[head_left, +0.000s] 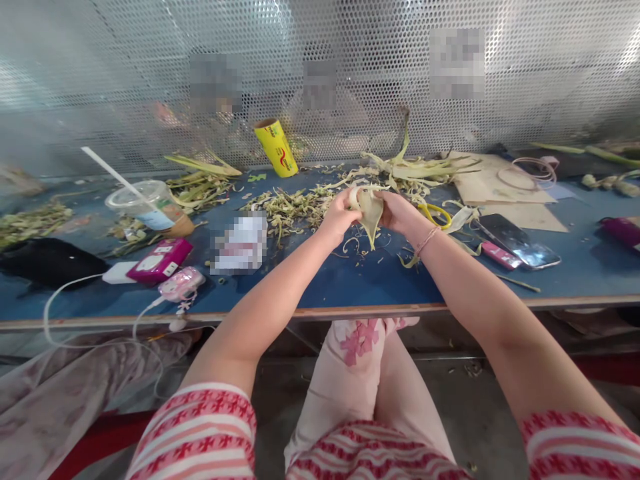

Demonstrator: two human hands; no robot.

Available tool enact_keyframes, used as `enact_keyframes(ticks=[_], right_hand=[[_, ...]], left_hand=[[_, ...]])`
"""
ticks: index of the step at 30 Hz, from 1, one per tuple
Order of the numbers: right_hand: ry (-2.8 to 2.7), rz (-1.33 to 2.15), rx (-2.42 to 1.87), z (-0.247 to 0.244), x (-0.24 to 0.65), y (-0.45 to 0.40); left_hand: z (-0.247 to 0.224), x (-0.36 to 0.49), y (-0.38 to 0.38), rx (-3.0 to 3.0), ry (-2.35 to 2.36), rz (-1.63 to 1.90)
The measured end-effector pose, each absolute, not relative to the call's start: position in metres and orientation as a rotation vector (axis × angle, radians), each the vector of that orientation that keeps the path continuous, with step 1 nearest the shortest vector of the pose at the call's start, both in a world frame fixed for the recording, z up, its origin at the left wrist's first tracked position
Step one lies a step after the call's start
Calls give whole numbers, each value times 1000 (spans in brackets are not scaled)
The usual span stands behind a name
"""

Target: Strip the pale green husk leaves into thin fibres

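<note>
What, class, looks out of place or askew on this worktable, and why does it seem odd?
The yellow tube near the perforated panel looks askew, its top tipped leftward. Plant scraps lie strewn loosely across the blue tabletop rather than gathered in one pile. A white cable loops over the front edge and might snag.

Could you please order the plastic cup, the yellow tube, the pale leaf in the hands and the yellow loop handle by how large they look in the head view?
1. Plastic cup
2. Yellow tube and pale leaf: too alike to rank, the leaf being partly hidden
3. Yellow loop handle
</note>
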State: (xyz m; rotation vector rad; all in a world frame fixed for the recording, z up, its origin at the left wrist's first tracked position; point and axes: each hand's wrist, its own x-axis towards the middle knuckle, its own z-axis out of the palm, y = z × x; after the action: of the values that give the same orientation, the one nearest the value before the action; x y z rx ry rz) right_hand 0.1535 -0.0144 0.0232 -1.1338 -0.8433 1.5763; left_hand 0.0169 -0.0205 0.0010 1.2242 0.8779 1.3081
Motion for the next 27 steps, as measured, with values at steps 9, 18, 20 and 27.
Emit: enact_keyframes(ticks=[9, 18, 20, 27], right_hand=[[-1101, 1494, -1005, 23, 150, -25], [-1174, 1310, -914, 15, 148, -21], [-1203, 1322, -908, 17, 147, -23], [-1262, 1341, -974, 22, 142, -31]], left_hand=[[3, 10, -18, 949, 862, 1282], [1, 15, -13, 874, 969, 1538], [0, 13, -11, 835, 965, 1569], [-2, 7, -7, 888, 902, 1505]])
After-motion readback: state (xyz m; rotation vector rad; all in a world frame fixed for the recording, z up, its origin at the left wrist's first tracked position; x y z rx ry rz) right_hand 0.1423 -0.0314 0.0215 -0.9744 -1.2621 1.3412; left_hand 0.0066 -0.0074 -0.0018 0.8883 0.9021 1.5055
